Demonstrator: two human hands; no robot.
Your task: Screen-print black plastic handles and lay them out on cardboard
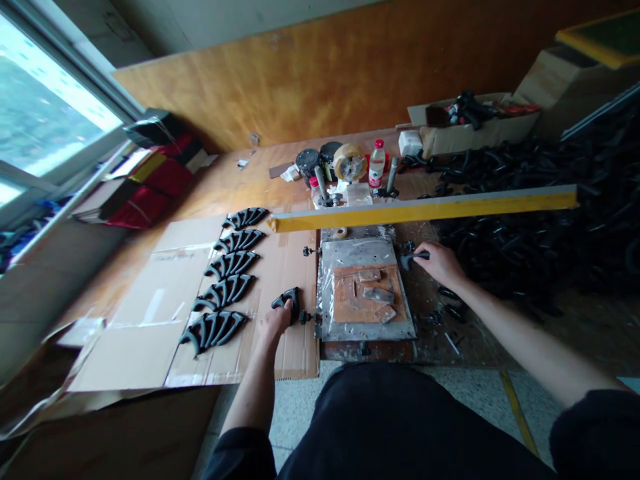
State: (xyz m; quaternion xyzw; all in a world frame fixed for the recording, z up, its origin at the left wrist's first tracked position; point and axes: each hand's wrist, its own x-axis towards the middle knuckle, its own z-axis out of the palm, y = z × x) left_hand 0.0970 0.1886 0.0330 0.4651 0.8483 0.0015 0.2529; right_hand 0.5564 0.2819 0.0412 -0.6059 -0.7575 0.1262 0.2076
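Note:
My right hand (443,265) pinches a small black curved plastic piece (409,259) at the right edge of the metal plate (326,280). On the cardboard left of that plate, my left hand (278,320) is closed on black curved plastic pieces (293,297); its fingers partly cover them, so I cannot tell exactly how many. Further left, similar black pieces (220,329) lie fanned in several neat rows on the cardboard sheet (195,363). A wooden block (343,310) with several small worn pieces on it rests on the metal plate.
A long yellow bar (425,211) spans above the plate's far side. Behind it stand a clear bottle (377,167), a tape roll (349,162) and dark jars (307,162). A large heap of black pieces (505,227) covers the right side, with a cardboard box (455,143) behind.

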